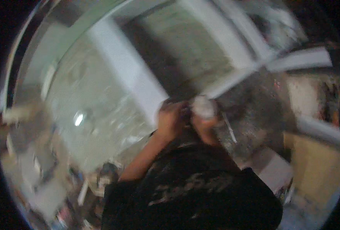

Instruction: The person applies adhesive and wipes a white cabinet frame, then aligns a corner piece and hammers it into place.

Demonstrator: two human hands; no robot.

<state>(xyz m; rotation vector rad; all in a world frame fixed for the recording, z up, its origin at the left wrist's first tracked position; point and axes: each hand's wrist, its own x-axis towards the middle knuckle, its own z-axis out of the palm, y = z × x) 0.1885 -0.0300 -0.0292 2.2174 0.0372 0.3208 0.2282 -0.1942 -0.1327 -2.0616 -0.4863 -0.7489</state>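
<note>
Black shirt (193,195) was nearest cam. R hand (206,123), reached fwd, had fingers curled round pale roundish obj. (203,106); L hand (170,122) beside it, fingers too blurred to tell.

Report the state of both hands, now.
Left hand: too blurred to tell whether open or closed.
Right hand: closed around a pale rounded object, too blurred to identify.

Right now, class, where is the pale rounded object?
In the head view, just right of centre, the pale rounded object appears held in the person's right hand, beside the left hand and up-left of a thin white stick.
</note>
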